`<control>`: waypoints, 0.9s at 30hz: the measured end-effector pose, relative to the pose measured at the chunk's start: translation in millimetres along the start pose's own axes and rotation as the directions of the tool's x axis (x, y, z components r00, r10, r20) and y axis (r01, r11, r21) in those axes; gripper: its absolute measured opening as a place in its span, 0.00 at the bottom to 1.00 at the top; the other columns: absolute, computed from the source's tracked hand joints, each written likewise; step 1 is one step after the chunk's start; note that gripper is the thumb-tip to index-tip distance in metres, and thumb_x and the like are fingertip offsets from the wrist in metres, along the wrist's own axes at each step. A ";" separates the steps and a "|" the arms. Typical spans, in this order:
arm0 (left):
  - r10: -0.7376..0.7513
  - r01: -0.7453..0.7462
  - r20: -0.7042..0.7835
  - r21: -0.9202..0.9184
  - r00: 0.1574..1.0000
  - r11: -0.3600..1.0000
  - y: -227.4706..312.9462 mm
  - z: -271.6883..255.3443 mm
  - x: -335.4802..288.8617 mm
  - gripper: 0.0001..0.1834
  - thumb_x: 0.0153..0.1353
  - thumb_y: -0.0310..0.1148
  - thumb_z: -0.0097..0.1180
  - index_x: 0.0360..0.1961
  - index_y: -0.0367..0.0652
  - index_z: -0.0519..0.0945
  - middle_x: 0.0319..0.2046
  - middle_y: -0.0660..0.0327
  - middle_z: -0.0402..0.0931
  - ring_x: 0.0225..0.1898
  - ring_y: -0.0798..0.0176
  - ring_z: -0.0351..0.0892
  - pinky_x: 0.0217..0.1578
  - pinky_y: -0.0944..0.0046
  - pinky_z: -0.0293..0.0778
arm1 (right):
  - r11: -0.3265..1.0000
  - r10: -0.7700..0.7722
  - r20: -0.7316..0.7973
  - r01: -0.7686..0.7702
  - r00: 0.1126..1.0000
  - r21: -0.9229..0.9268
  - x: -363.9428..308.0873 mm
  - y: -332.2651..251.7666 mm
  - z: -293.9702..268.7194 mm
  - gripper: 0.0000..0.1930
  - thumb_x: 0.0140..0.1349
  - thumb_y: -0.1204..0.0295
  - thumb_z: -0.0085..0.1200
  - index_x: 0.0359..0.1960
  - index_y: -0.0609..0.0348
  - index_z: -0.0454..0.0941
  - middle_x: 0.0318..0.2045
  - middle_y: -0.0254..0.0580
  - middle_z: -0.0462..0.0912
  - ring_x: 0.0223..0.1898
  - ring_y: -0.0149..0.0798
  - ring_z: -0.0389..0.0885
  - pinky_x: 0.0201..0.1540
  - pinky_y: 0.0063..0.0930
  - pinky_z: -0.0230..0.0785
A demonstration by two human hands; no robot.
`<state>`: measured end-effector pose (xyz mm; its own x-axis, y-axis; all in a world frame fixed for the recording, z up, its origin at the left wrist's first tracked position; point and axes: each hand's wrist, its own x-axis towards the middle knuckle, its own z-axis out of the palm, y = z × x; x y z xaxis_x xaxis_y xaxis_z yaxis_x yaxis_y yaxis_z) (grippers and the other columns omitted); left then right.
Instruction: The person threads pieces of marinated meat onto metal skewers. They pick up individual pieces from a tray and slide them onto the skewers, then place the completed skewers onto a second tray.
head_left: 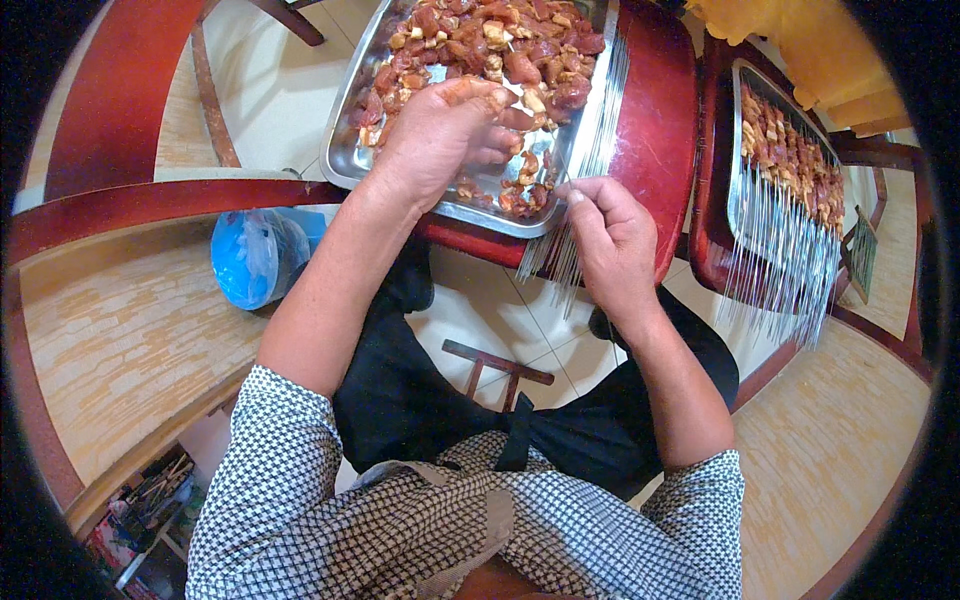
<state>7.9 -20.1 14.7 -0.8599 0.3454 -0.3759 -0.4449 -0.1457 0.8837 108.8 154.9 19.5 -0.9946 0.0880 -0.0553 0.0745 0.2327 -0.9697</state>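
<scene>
A steel tray (462, 216) holds a heap of raw, marinated meat chunks (520, 68), with small scraps near its lower right corner. Over the tray is my left hand (445, 135), its fingers curled and closed around what looks like a reddish piece of meat (516, 119); the hand partly hides it. Just outside the tray's right corner, my right hand (612, 232) pinches a thin metal skewer between thumb and forefinger. Beside that hand, a bundle of bare metal skewers (600, 110) lies along the tray's right side, their ends jutting past the seat's near edge.
The tray and skewers rest on a red seat (655, 120). To the right, a second steel tray (737, 120) bears loaded meat skewers (790, 150), ends hanging over the rim. A blue bucket (245, 260) stands left. Between my legs shows a dark wooden bar (497, 362).
</scene>
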 end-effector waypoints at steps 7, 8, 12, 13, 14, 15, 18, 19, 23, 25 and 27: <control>-0.007 0.007 -0.017 0.001 1.000 1.000 -0.4 3.5 -0.9 0.10 0.63 0.33 0.49 0.40 0.39 0.75 0.35 0.55 0.79 0.29 0.69 0.79 0.30 0.72 0.77 | 1.000 0.022 0.026 -0.022 0.999 -0.003 0.2 1.3 0.6 0.07 0.61 0.75 0.46 0.32 0.65 0.76 0.24 0.37 0.78 0.27 0.27 0.75 0.30 0.23 0.68; -0.005 0.005 -0.003 -0.008 1.000 1.000 -1.0 3.2 -0.7 0.10 0.63 0.34 0.49 0.40 0.40 0.75 0.35 0.55 0.79 0.30 0.69 0.79 0.30 0.72 0.77 | 1.000 0.013 0.023 -0.013 1.000 -0.003 0.1 0.7 1.0 0.07 0.61 0.75 0.46 0.32 0.65 0.76 0.24 0.37 0.78 0.27 0.27 0.75 0.30 0.23 0.68; -0.024 0.024 -0.032 0.014 0.999 1.000 -2.1 2.8 -1.7 0.10 0.63 0.34 0.49 0.41 0.39 0.75 0.35 0.55 0.79 0.29 0.68 0.79 0.30 0.71 0.77 | 1.000 -0.001 0.029 0.001 1.000 -0.016 0.1 -2.6 0.4 0.07 0.61 0.75 0.46 0.32 0.66 0.76 0.24 0.37 0.78 0.27 0.27 0.75 0.30 0.23 0.68; -0.041 0.042 -0.038 0.022 0.998 0.999 -2.7 1.7 -1.1 0.10 0.63 0.34 0.49 0.41 0.39 0.75 0.35 0.54 0.79 0.29 0.68 0.79 0.30 0.71 0.77 | 1.000 0.001 0.035 -0.001 0.999 -0.022 0.2 -3.0 0.1 0.07 0.61 0.75 0.46 0.32 0.66 0.76 0.24 0.37 0.78 0.27 0.27 0.75 0.30 0.23 0.68; -0.058 0.059 -0.043 0.029 0.997 0.998 -3.2 1.6 -0.7 0.10 0.63 0.34 0.49 0.40 0.39 0.75 0.35 0.54 0.79 0.29 0.68 0.79 0.30 0.71 0.77 | 1.000 0.014 0.034 -0.014 0.999 -0.008 -0.1 -1.3 0.4 0.07 0.61 0.75 0.46 0.32 0.66 0.76 0.24 0.37 0.78 0.27 0.27 0.75 0.30 0.23 0.68; -0.046 0.048 -0.044 0.042 0.998 0.998 -3.2 2.9 -0.9 0.10 0.63 0.34 0.49 0.40 0.39 0.75 0.36 0.54 0.79 0.29 0.68 0.79 0.30 0.71 0.77 | 1.000 0.027 0.032 -0.028 0.999 0.007 -0.4 1.7 1.3 0.07 0.61 0.75 0.46 0.32 0.66 0.76 0.24 0.37 0.78 0.27 0.26 0.75 0.30 0.23 0.68; -0.017 0.020 -0.044 0.068 0.999 0.998 -2.2 7.5 -2.7 0.10 0.63 0.34 0.49 0.40 0.39 0.75 0.36 0.54 0.79 0.29 0.69 0.79 0.30 0.71 0.77 | 1.000 0.022 0.024 -0.022 0.999 0.014 -0.7 -0.6 0.4 0.07 0.61 0.76 0.46 0.33 0.66 0.76 0.24 0.37 0.78 0.27 0.26 0.74 0.30 0.22 0.68; -0.011 0.014 -0.040 0.070 0.999 0.997 -1.6 8.4 -3.2 0.10 0.63 0.34 0.49 0.40 0.38 0.75 0.36 0.54 0.79 0.30 0.69 0.79 0.30 0.72 0.77 | 1.000 0.012 0.021 -0.012 1.000 0.010 -0.7 -1.9 0.0 0.07 0.61 0.76 0.46 0.33 0.66 0.76 0.24 0.37 0.78 0.27 0.26 0.74 0.29 0.22 0.67; -0.015 0.014 0.007 0.108 1.000 0.994 -2.9 9.4 -3.7 0.10 0.64 0.33 0.48 0.40 0.38 0.75 0.35 0.55 0.79 0.30 0.70 0.79 0.31 0.72 0.77 | 0.999 0.047 0.037 -0.047 0.998 0.020 -0.2 2.4 -0.6 0.07 0.61 0.76 0.46 0.33 0.65 0.76 0.23 0.37 0.78 0.26 0.26 0.74 0.29 0.22 0.67; -0.024 0.023 0.007 0.156 1.000 0.988 -0.8 13.2 -5.6 0.10 0.64 0.33 0.47 0.40 0.38 0.75 0.35 0.56 0.79 0.30 0.69 0.79 0.31 0.72 0.77 | 0.997 0.063 0.035 -0.064 0.997 0.040 -0.4 2.4 -0.5 0.07 0.61 0.76 0.46 0.32 0.65 0.76 0.23 0.37 0.78 0.26 0.26 0.74 0.29 0.23 0.67; -0.023 0.022 0.007 0.188 1.000 0.982 -0.6 15.6 -7.0 0.10 0.64 0.33 0.47 0.40 0.38 0.75 0.34 0.57 0.79 0.31 0.70 0.79 0.32 0.73 0.77 | 0.998 0.058 0.020 -0.058 0.998 0.019 -0.2 0.5 -0.7 0.07 0.61 0.75 0.47 0.32 0.65 0.76 0.23 0.37 0.78 0.26 0.26 0.74 0.29 0.23 0.67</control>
<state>18.1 -7.9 21.2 -0.8476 0.3549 -0.3945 -0.4083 0.0385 0.9120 109.1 155.7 19.2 -0.9899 0.0814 -0.1160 0.1308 0.2087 -0.9692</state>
